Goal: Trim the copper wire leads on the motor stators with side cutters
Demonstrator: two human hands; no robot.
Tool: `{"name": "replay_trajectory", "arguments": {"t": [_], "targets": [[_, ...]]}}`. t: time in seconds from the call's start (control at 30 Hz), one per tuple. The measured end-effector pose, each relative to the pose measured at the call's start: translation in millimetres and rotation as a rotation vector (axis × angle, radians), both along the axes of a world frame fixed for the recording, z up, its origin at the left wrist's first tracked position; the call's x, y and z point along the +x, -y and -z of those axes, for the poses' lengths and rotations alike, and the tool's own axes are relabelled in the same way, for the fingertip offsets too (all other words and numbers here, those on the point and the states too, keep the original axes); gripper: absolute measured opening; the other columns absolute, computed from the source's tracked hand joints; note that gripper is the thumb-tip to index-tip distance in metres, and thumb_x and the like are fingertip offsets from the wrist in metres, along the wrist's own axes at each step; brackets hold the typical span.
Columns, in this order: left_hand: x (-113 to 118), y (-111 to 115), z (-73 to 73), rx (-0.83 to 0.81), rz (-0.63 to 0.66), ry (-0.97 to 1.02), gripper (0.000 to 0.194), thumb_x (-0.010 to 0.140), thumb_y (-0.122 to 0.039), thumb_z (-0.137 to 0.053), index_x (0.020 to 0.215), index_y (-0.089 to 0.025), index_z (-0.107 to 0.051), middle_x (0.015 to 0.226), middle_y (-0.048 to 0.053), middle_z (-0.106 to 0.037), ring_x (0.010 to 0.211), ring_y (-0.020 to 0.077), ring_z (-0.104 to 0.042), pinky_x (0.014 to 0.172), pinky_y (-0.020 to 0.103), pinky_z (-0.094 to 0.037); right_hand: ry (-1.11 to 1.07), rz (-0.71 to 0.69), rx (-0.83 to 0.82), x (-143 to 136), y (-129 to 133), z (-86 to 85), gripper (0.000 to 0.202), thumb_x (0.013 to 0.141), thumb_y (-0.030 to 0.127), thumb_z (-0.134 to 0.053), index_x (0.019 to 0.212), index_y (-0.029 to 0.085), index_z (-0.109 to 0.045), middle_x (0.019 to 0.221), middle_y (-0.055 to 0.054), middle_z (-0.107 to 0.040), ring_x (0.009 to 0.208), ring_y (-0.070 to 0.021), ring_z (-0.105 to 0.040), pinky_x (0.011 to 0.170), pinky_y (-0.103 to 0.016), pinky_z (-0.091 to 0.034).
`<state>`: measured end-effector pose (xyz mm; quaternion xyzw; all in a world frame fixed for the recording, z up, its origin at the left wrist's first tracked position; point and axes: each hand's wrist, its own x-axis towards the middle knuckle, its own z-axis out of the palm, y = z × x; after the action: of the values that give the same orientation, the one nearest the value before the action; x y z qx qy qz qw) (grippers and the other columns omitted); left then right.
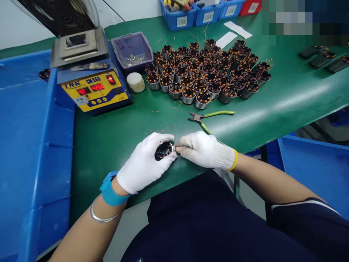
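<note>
My left hand (148, 162), in a white glove, is wrapped round a motor stator (164, 150), a short metal cylinder with a black inside and copper-coloured spots round its rim. Its open end faces up towards me. Right beside it, my right hand (200, 148), also gloved, has thumb and fingers pinched together close to the rim. What sits in that pinch is too small to make out. Green-handled cutting pliers (203, 117) lie on the table just beyond my right hand, one handle partly hidden behind it.
Several wound stators (203, 74) stand grouped on the green table (114, 145). A yellow-fronted soldering station (95, 89), a round white block (135, 82) and a purple bin (132, 51) are at back left. Blue tool boxes (181, 21) line the back. Large blue trays (27, 153) flank the table.
</note>
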<state>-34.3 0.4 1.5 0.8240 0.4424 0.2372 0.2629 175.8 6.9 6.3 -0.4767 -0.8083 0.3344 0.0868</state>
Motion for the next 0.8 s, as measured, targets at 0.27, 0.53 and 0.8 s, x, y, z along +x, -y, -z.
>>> {"name": "replay_trajectory", "arguments": {"t": [0.27,0.53,0.8], "targets": [[7.2,-2.0,7.9,0.034,0.042,0.024,0.009,0.085,-0.021,-0.059,0.093,-0.018,-0.055,0.093,0.004,-0.06,0.088,0.0194,-0.056,0.08,0.037,-0.049,-0.149,0.039,-0.243,12.9,-3.4,-7.8,0.022,0.089,0.029,-0.055,0.082,0.016,-0.07,0.064,0.002,-0.063,0.056,-0.0092,-0.049,0.057,-0.023,-0.033],[11.3,-0.6,15.5,0.132,0.027,0.007,0.007,0.086,-0.02,-0.053,0.092,-0.02,-0.05,0.09,0.005,-0.058,0.084,0.0209,-0.055,0.077,0.038,-0.048,-0.094,0.228,-0.076,12.9,-6.9,-12.1,0.034,0.082,0.051,-0.067,0.095,0.019,-0.066,0.084,-0.002,-0.068,0.072,-0.0143,-0.057,0.062,-0.025,-0.036],[12.6,3.4,16.7,0.143,-0.087,0.0,0.029,0.079,-0.022,-0.056,0.107,-0.02,-0.048,0.103,0.007,-0.061,0.092,0.0213,-0.063,0.082,0.038,-0.053,-0.099,0.123,-0.233,-9.1,-6.8,-9.8,0.028,0.088,0.032,-0.054,0.064,0.018,-0.058,0.057,0.004,-0.051,0.053,-0.0088,-0.042,0.052,-0.025,-0.025]]}}
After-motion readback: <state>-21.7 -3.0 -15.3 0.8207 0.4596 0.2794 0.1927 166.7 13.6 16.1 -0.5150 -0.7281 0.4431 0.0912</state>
